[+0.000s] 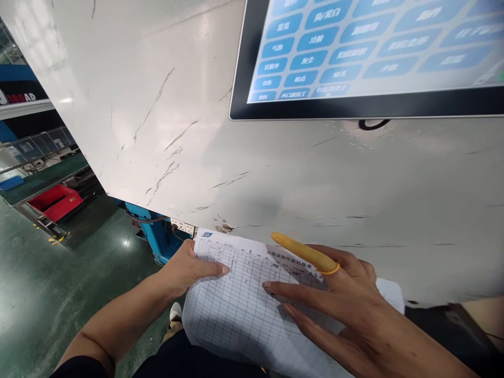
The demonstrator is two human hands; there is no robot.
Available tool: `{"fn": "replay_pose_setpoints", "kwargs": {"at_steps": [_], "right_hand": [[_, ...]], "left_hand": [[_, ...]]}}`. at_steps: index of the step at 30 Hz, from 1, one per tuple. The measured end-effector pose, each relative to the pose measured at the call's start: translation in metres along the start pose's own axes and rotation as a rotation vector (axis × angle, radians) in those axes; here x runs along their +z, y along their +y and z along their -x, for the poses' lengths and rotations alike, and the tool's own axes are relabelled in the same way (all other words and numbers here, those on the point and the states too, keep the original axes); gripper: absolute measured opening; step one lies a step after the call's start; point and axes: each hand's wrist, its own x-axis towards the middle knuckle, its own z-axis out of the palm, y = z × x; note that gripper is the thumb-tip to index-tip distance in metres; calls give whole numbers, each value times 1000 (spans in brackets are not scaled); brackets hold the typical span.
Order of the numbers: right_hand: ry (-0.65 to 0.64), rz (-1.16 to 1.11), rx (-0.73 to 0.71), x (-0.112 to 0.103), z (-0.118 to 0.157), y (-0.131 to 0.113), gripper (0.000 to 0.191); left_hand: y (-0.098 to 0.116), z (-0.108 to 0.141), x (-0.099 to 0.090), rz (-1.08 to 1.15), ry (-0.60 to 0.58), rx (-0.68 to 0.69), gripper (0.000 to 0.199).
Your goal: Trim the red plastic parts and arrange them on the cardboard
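Note:
A printed paper form (232,315) with a grid and some handwritten entries lies over the front edge of the white surface, its lower part hanging towards my body. My left hand (200,268) grips the left edge of this sheet, thumb on top and the other fingers hidden underneath. Over the right half of the form, my right hand (346,294) is spread, with fingertips on or just above the paper. A yellow finger cot (305,253) covers one of its fingers, which points left.
A touchscreen (366,52) with blue buttons stands at the upper right of the marbled white tabletop (177,131). Below its left edge are a blue machine part (145,226) and sockets (181,227). A red bin (57,202) sits by a bench at far left, on green floor.

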Motion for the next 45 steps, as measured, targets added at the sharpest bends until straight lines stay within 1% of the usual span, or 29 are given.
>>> {"fn": "replay_pose_setpoints", "kwargs": {"at_steps": [9, 15, 21, 34, 39, 45], "right_hand": [[-17, 10, -9, 3, 1, -2, 32], [3, 7, -13, 3, 0, -3, 31], [-13, 10, 7, 4, 3, -2, 31], [-14, 23, 16, 4, 2, -4, 31], [-4, 17, 10, 5, 1, -4, 30], [-13, 14, -5, 1, 0, -8, 32]], "left_hand": [[-2, 1, -1, -6, 14, 6, 41], [-2, 2, -3, -4, 6, 2, 43], [-4, 2, -5, 1, 12, 2, 39], [-4, 3, -5, -8, -11, 7, 43], [-3, 4, -5, -7, -4, 0, 41], [-4, 5, -5, 2, 8, 1, 37]]}}
